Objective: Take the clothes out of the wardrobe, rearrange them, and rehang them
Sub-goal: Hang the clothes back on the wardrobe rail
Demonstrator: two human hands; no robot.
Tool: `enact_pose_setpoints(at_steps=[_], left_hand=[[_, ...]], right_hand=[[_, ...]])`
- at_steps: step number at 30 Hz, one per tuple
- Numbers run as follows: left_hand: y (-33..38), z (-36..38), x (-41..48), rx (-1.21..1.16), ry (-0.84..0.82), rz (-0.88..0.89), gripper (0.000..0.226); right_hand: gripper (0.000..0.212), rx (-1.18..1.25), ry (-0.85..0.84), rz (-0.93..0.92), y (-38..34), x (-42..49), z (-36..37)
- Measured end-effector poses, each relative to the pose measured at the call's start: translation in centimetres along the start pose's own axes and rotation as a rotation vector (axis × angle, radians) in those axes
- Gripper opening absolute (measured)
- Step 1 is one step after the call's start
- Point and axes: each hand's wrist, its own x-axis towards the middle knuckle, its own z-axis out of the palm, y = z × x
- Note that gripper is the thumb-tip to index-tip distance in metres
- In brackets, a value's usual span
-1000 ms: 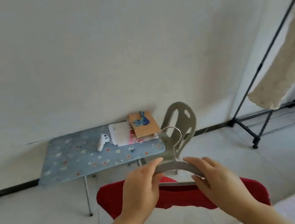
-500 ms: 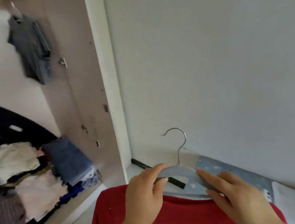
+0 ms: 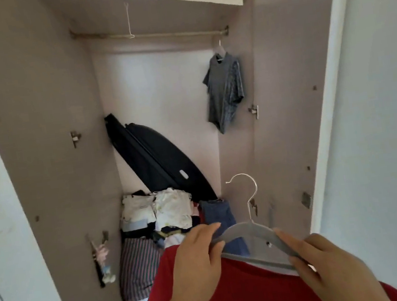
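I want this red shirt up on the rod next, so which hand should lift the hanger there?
Probably the left hand: it grips the grey hanger under the bare stretch of the rod, while the right hand sits out by the side panel, beyond the hung grey shirt.

Red garment (image 3: 250,293); grey hanger (image 3: 253,237); grey-blue shirt (image 3: 224,93) on rail; striped fabric (image 3: 138,268); black panel (image 3: 152,156).

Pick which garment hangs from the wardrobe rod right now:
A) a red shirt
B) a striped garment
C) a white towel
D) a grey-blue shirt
D: the grey-blue shirt hangs at the right end of the rod, while the red shirt is on the grey hanger gripped by the left hand and right hand.
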Motion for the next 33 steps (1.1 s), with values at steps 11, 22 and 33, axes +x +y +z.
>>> enact_pose_setpoints(at_steps=[11,22,33], left_hand=[[-14.7,-1.5,21.2,0.088,0.083,-0.077,0.037],[-19.4,-4.4,40.6,0.192,0.101,0.045,0.040],[-21.9,-0.4,59.4,0.160,0.185,0.133,0.039]], right_hand=[[0.058,0.049,0.050,0.073,1.7,24.5,9.5],[0.050,-0.123,0.147,0.090,5.7,47.3,10.6],[0.045,-0.274,0.251,0.156,15.0,68.3,10.6]])
